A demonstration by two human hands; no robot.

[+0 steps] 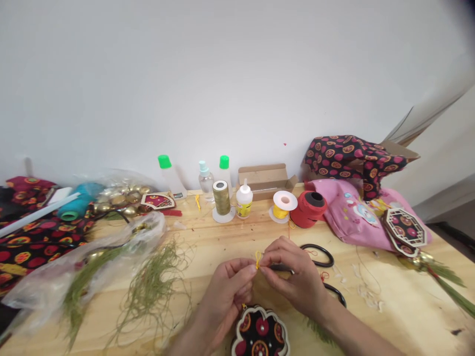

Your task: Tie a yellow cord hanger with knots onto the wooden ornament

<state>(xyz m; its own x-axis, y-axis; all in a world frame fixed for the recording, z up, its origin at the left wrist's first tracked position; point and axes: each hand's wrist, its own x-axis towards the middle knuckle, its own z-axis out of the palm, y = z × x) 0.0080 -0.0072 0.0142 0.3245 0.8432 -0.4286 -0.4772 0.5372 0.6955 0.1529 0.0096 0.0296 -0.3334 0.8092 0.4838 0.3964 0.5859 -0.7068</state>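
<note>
Near the front centre, my left hand [232, 282] pinches a small yellow cord loop [258, 257] between thumb and finger. My right hand [293, 277] is closed on the same cord from the other side, its fingertips almost touching the left ones. The loop stands up between them. Below my hands is a flower-shaped ornament [261, 331] with a pale scalloped edge and dark patterned fabric; a bit of yellow cord shows at its top. Black-handled scissors [326, 254] lie partly hidden behind my right hand.
Green threads [156, 282] and a plastic bag [144, 232] lie left. Behind stand an olive thread spool [221, 199], glue bottle [244, 201], yellow cord spool [282, 210] and red spool [308, 210]. A pink bag [341, 212] and octagonal ornament [404, 230] are right.
</note>
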